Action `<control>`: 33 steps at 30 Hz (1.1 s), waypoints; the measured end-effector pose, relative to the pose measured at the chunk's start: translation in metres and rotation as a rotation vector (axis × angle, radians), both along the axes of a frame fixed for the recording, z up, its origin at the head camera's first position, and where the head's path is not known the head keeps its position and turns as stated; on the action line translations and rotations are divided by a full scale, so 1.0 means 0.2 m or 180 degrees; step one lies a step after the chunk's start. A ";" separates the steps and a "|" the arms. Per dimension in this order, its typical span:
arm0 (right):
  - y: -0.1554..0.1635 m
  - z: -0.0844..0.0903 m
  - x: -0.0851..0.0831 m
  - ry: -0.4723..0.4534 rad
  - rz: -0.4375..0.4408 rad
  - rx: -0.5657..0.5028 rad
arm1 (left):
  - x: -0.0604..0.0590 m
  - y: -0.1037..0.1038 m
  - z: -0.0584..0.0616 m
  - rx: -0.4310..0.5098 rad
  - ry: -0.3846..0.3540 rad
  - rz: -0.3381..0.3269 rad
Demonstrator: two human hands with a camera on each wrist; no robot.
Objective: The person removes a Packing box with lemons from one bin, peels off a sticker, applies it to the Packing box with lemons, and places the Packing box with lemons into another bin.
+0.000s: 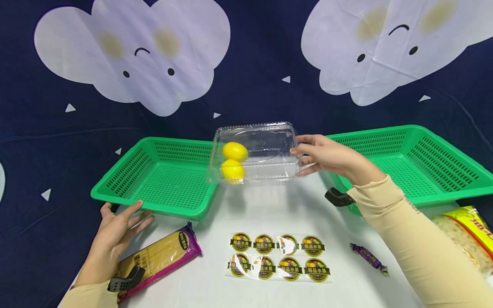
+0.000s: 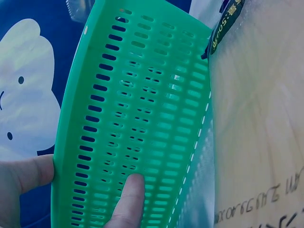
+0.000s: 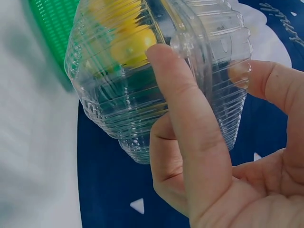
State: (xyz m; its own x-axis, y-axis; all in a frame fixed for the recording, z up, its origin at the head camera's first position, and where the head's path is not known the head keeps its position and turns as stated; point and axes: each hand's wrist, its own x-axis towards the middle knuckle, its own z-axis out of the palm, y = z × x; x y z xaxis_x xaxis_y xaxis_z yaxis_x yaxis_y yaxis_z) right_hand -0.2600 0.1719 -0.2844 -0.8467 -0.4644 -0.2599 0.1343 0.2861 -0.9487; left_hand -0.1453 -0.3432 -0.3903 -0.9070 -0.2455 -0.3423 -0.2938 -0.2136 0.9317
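Note:
My right hand (image 1: 327,156) grips the right end of a clear plastic clamshell box (image 1: 269,171), fingers and thumb around its side. The box is closed, held above the table between two green baskets. Two yellow lemons (image 1: 235,152) lie at its left end; in the right wrist view yellow fruit (image 3: 133,47) shows through the ridged wall. My left hand (image 1: 117,229) is at the near left corner of the left green basket (image 1: 169,184), fingers spread and fairly straight. In the left wrist view its thumb meets the basket's rim, and a finger (image 2: 130,199) lies against the slotted outer wall.
Beside my left hand lies a purple-edged noodle packet (image 1: 161,256). A sheet of round fruit stickers (image 1: 279,256) lies in front. Right of it are a purple-wrapped candy (image 1: 369,259), a yellow-topped bag (image 1: 467,235) and the right green basket (image 1: 408,171). A cloud-print cloth (image 1: 262,55) hangs behind.

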 end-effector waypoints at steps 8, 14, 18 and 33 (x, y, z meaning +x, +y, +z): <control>0.14 -0.05 0.03 0.0042 0.0019 0.0066 | 0.00 0.01 0.00 -0.0036 0.0013 0.0048; 0.22 -0.11 0.04 0.0026 0.0051 0.0083 | 0.00 0.01 0.00 -0.0036 0.0022 0.0048; 0.25 -0.14 0.06 -0.0017 0.0051 0.0071 | 0.00 0.01 0.00 0.0008 0.0008 0.0031; 0.27 -0.29 0.10 -0.0058 0.0136 0.0150 | 0.01 0.01 0.01 0.0106 -0.0054 -0.0002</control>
